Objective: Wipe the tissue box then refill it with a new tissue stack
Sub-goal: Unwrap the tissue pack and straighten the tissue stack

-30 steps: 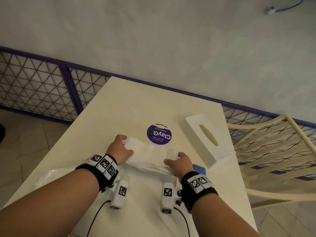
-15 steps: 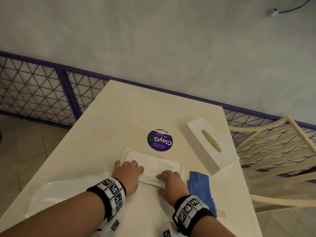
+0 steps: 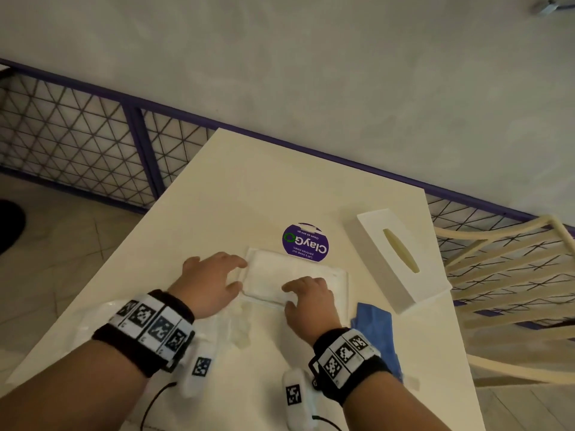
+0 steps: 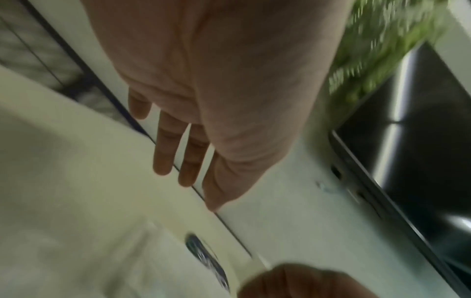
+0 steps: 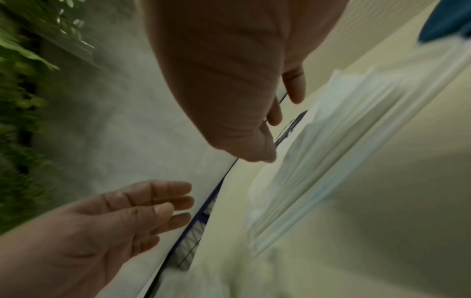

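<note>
Tissue stack [image 3: 295,275]: flat on table [image 3: 249,181], now released; left hand [image 3: 211,279] has drawn off its left end, fingers spread loose. Right hand [image 3: 308,298] rests relaxed on its near edge. Tissue box [image 3: 401,259] right of both hands; contents not visible.

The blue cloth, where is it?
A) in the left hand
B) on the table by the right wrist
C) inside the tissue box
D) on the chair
B: the blue cloth lies flat on the table, beside the right wrist, apart from the tissue box.

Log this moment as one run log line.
tissue stack: flat on table | left hand: open beside it | right hand: open on it | tissue box: unfilled
</note>
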Available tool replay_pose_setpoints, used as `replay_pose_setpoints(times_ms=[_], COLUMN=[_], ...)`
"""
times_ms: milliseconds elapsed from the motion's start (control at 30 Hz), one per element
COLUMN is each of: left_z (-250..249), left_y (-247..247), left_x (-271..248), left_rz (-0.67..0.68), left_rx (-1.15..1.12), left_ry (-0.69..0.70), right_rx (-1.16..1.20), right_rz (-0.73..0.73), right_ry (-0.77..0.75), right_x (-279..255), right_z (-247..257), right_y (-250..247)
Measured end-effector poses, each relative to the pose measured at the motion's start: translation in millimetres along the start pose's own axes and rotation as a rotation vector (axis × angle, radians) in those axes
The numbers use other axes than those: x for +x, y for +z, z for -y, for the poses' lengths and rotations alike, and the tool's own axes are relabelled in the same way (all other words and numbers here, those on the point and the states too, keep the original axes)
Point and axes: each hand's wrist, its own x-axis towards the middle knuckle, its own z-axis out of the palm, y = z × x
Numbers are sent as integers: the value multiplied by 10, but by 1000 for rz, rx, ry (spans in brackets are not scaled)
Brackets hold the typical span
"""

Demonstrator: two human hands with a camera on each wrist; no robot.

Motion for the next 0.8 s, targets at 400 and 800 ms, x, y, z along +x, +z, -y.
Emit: replay_pose_setpoints(times_ms=[400,800], left_z=[1223,1320], left_y=[182,301], left_x=[-1248,-1357], left_rz=[135,35], left_rx=[210,129], left_ry=[-298,-310], right_rx=[66,232], right_rz=[376,418], right_ry=[-116,114], right_x=[219,397], right_z=[901,1202], right_y=[495,432])
